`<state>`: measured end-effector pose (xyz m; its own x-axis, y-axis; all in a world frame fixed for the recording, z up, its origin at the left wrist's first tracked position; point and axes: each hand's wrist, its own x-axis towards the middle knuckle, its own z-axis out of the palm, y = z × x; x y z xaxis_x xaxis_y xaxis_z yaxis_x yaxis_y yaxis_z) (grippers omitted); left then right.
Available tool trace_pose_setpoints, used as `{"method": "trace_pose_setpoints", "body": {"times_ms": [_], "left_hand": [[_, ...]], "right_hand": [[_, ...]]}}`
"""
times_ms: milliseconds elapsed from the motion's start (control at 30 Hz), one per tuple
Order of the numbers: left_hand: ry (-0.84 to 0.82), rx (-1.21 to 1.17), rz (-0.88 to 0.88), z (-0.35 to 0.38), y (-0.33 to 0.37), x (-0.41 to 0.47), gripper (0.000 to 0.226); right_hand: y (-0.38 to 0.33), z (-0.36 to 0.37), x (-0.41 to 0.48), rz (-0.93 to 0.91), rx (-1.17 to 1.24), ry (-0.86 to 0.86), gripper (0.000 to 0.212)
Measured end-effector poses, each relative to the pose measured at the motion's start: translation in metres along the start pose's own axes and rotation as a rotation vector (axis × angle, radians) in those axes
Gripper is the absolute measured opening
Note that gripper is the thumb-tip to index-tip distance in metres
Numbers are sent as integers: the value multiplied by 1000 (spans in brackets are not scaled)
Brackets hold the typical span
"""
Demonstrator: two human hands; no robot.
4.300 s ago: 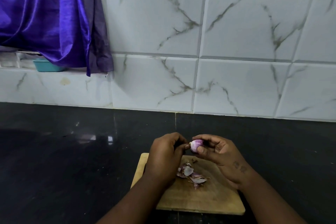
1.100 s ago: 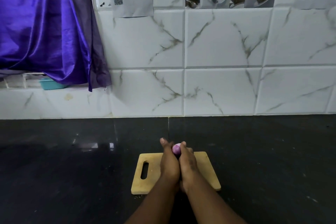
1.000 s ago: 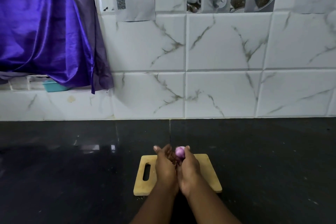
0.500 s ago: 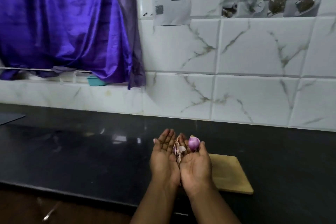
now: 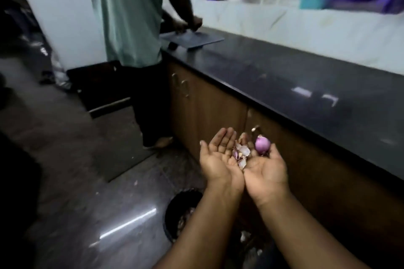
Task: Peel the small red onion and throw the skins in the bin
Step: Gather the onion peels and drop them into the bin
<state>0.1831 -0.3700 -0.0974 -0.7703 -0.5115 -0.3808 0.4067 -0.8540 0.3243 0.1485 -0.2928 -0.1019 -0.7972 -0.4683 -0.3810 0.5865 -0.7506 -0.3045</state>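
Note:
My left hand [image 5: 216,159] and my right hand [image 5: 265,170] are cupped together, palms up, in front of the cabinet. Pale purple onion skins [image 5: 241,153] lie in the hollow where the two palms meet. The small red onion [image 5: 262,145], peeled and shiny, rests on the fingers of my right hand. A round black bin [image 5: 175,209] stands on the floor below my hands. My left forearm hides part of it, and scraps show inside. My hands are above and a little beyond the bin.
A black counter [image 5: 306,85] runs along the right over brown cabinet doors [image 5: 207,105]. A person in a pale green shirt [image 5: 135,17] stands at its far end by a grey board [image 5: 192,38]. A dark box [image 5: 100,85] sits on the floor behind them.
I have turned left, away from the cutting board, which is out of sight now. My cupped hands have carried the skins and onion off the counter to above the floor bin.

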Motion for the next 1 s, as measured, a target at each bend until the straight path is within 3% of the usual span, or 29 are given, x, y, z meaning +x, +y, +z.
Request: {"method": "trace_pose_setpoints", "body": {"times_ms": [267,533,600,700,767,833,933,1000], "left_hand": [[395,-36,-15,-148,28,82,76],[635,119,16,-233,34,134,81],[655,195,27,-242,40,145,68],[673,271,26,-247,43,155,29],[733,356,69,-249,41,157,24],[733,428,131,-254,37,158,31],[667,514,108,-264,32,164,74],[616,562,125,-256,18,167,83]], "right_hand": [[113,-57,74,234,-192,377,44],[164,-107,131,350,-415,434,59],[164,-114,139,351,-495,415,57],[163,-124,149,323,-671,378,40],[160,-126,152,267,-816,340,39],[156,-129,152,208,-942,300,41],[141,-125,145,114,-1124,222,27],[128,-115,131,66,-1190,142,22]]}}
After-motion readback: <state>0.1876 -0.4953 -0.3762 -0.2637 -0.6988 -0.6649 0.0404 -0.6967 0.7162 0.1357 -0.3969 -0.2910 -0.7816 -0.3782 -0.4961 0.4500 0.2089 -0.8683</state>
